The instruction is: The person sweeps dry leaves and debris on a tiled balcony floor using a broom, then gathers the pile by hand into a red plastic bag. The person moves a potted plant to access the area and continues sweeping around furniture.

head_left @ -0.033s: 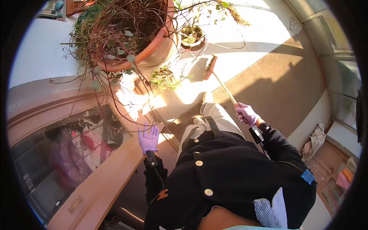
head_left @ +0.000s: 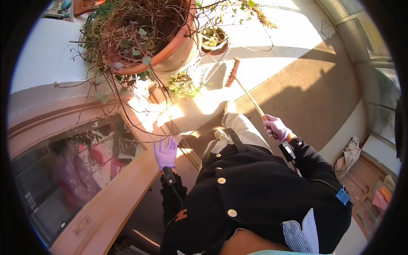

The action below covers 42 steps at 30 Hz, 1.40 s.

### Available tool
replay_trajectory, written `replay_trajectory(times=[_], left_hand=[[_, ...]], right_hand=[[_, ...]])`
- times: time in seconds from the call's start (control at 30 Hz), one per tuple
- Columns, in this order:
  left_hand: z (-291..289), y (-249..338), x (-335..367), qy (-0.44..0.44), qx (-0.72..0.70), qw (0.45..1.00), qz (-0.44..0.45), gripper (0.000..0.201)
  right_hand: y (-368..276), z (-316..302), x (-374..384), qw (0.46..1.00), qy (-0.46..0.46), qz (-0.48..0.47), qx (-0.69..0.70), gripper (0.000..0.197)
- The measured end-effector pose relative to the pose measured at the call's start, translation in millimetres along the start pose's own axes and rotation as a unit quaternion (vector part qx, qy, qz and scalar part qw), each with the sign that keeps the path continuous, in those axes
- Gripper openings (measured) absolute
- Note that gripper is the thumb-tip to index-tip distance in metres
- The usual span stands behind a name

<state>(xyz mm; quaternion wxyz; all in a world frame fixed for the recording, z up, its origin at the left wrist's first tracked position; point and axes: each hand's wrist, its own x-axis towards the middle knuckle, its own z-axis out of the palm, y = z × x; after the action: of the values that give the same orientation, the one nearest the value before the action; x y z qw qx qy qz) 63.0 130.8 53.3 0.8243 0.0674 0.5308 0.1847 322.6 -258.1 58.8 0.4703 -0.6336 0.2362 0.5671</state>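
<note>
My right hand (head_left: 276, 128), in a purple glove, is closed round the wooden handle of a brush broom (head_left: 250, 97). The broom's reddish head (head_left: 233, 72) with pale bristles rests at the pale floor beyond my feet. My left hand (head_left: 165, 154), gloved too, has its fingers spread beside the upper corner of a wooden door (head_left: 123, 185) with a glass pane. Thin trailing vines (head_left: 140, 129) hang down close to its fingertips; whether they touch, I cannot tell. They come from a large terracotta pot (head_left: 176, 46) full of tangled dry stems on a white ledge.
Beyond the big pot stands a small potted plant (head_left: 213, 40). A green spiky plant (head_left: 182, 85) is below the pot's rim. A brown mat (head_left: 310, 93) covers floor to the right, along glazed windows (head_left: 378, 38). A cloth (head_left: 349, 156) hangs at the far right.
The hanging vines have swayed slightly. My right hand and the broom have shifted a little; my left hand stays nearly in place.
</note>
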Motion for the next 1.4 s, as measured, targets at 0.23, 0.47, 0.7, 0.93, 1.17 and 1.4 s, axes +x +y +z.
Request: replay_trajectory(times=[0.23,0.47,0.7,0.93,1.17,1.4], left_hand=[[-82.4,-33.1,-28.2,0.029,-0.069,0.997,-0.029,0.059],[-162.5,-37.1,-73.3,0.074,-0.100,0.992,0.009,0.060],[-207.4,-35.5,-96.7,0.055,-0.108,0.993,0.012,0.059],[-205.8,-35.8,-83.7,0.062,-0.090,0.994,-0.004,0.056],[-214.9,-42.8,-90.1,0.059,-0.113,0.992,0.007,0.056],[-226.2,-56.7,-99.1,0.049,-0.128,0.990,-0.011,0.055]], right_hand=[[22.8,26.7,-28.2,0.982,-0.178,0.052,0.038,0.026],[77.9,118.1,45.1,0.989,-0.070,0.046,0.121,0.018],[94.6,115.1,13.7,0.992,-0.101,0.016,0.070,0.003],[81.1,103.2,62.5,0.983,-0.139,0.100,0.065,0.005],[123.5,139.6,-8.8,0.997,-0.065,-0.007,-0.035,0.012],[95.1,129.9,-26.3,0.971,-0.204,0.100,-0.068,0.020]])
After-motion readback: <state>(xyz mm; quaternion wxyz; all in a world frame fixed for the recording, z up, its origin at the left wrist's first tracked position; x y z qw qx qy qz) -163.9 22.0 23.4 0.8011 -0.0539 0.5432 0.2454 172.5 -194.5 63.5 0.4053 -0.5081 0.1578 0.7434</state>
